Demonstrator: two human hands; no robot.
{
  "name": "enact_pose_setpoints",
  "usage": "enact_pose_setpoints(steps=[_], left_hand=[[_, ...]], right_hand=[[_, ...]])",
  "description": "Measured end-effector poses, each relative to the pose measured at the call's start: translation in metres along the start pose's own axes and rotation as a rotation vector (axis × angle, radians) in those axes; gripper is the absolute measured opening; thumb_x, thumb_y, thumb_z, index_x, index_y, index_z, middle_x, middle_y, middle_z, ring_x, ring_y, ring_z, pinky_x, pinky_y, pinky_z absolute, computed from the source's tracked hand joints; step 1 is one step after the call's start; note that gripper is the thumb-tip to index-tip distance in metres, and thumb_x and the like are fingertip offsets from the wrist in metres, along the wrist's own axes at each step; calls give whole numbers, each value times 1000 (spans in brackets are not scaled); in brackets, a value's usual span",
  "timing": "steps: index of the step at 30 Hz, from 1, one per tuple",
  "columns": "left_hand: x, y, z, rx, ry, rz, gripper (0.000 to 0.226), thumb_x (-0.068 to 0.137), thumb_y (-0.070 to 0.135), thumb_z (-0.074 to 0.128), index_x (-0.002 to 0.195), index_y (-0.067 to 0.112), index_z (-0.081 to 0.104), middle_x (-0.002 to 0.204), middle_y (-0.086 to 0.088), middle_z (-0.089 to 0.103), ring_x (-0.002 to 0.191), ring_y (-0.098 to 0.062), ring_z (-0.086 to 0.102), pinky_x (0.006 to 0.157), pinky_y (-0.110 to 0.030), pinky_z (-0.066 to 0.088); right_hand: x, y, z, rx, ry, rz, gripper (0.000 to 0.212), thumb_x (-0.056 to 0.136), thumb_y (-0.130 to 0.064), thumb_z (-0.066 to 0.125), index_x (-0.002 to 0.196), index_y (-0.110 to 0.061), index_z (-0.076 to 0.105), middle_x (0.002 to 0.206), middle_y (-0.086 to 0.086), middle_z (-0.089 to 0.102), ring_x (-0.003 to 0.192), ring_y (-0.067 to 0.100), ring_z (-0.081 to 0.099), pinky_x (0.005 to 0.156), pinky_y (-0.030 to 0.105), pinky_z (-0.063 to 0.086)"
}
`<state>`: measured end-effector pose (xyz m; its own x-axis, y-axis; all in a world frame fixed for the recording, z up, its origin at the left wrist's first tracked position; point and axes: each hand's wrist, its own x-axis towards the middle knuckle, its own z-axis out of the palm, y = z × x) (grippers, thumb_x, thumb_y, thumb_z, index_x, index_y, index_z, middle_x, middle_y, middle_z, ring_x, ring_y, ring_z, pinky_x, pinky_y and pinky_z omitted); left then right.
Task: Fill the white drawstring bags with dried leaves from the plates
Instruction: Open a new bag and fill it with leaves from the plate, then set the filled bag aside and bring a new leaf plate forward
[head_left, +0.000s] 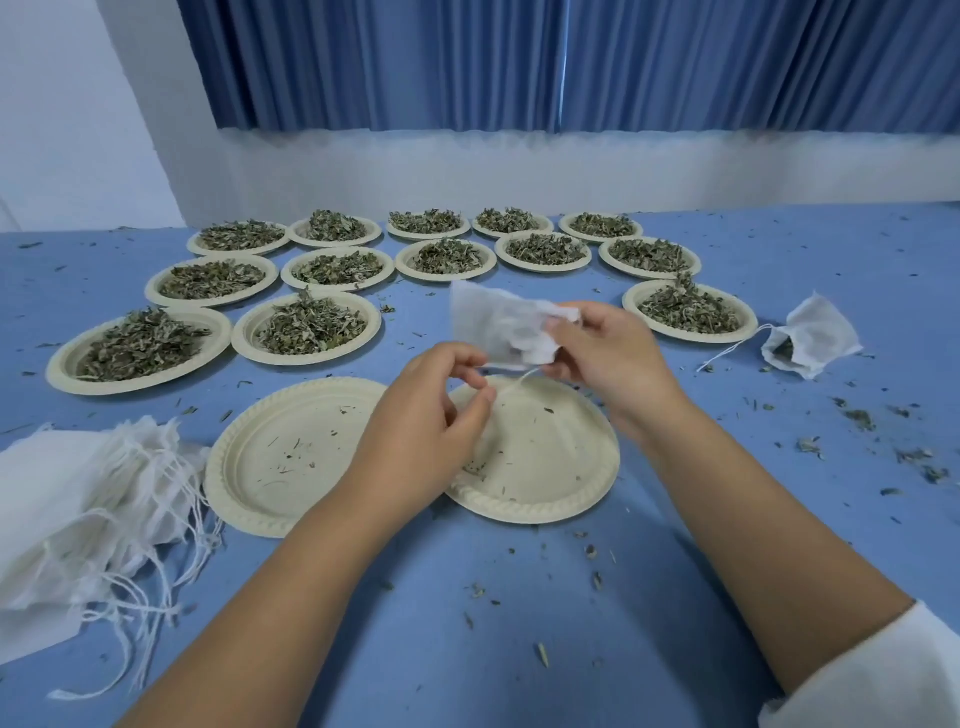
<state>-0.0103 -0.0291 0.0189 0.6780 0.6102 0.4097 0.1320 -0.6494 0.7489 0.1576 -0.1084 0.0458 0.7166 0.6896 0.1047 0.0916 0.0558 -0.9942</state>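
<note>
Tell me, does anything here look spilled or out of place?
Yes: dried leaf bits lie scattered across the blue table, thickest at the right, near the filled bag lying on its side. They were probably spilled during filling.

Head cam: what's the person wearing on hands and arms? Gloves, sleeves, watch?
No gloves: the left hand and right hand are bare, no ring or watch visible. Both forearms are uncovered. A white sleeve starts near the right elbow; no sleeve shows on the left arm in frame.

Crumpled white bag held above near-bare plate; second bag, leaves inside, lying right; leaf-heaped plates behind.
</note>
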Motion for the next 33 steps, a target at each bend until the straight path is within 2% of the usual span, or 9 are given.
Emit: enact_pose_setpoints(steps=[4,8,10,13,15,20,25,30,33], left_hand=[[0,-6,0,249,-44,18,17,94,26,57,111,31,59,101,22,53,66,-6,53,63,-12,38],[0,-8,1,314,-39,0,14,93,25,56,105,31,61,95,23,54,65,-3,53,60,-18,37],[1,-10,0,333,-28,-16,14,94,25,55,104,30,62,92,22,53,64,-1,52,60,-20,36],[1,-11,0,353,1,-31,13,94,24,55,102,30,63,87,23,51,68,3,49,59,-15,33],[2,-13,-1,368,19,-47,12,94,24,56,102,30,63,87,21,51,70,1,49,58,-13,31],[4,-16,-2,395,56,-96,12,94,25,56,102,31,63,90,19,54,77,-6,50,57,-15,31],[6,-21,-4,421,43,-142,12,93,25,56,103,28,63,87,18,53,83,-8,52,57,-20,33],[6,-24,-4,448,-10,-159,20,94,27,56,113,24,62,71,11,45,102,-15,52,66,-29,35],[6,-24,-4,454,-32,-176,22,95,27,55,116,24,62,67,13,41,91,-17,52,64,-29,34]], right_hand=[[21,9,-35,-465,250,-221,16,97,-10,56,105,-10,70,86,5,66,68,18,65,61,26,54],[35,26,-55,-745,359,-271,28,95,-1,50,111,-8,72,98,12,70,59,14,50,50,23,30],[40,32,-61,-835,374,-207,35,92,4,47,115,-7,71,106,16,71,61,19,56,50,25,30],[46,39,-67,-941,325,-94,36,93,1,49,121,-8,69,121,17,67,98,33,64,68,25,40],[47,41,-67,-961,293,-59,35,91,-3,53,121,-11,68,124,17,63,104,34,62,77,30,48],[41,38,-60,-953,260,-63,44,85,-19,66,128,-22,60,127,12,42,126,30,35,89,31,39],[33,27,-48,-880,318,-223,16,87,-24,63,102,-18,65,105,5,51,102,24,49,74,28,39],[25,28,-31,-909,-93,-15,22,88,-39,65,84,-18,71,76,-10,60,66,5,54,60,24,42],[22,29,-29,-854,-206,26,19,84,-39,70,81,-21,73,63,-15,56,58,2,50,55,19,37]])
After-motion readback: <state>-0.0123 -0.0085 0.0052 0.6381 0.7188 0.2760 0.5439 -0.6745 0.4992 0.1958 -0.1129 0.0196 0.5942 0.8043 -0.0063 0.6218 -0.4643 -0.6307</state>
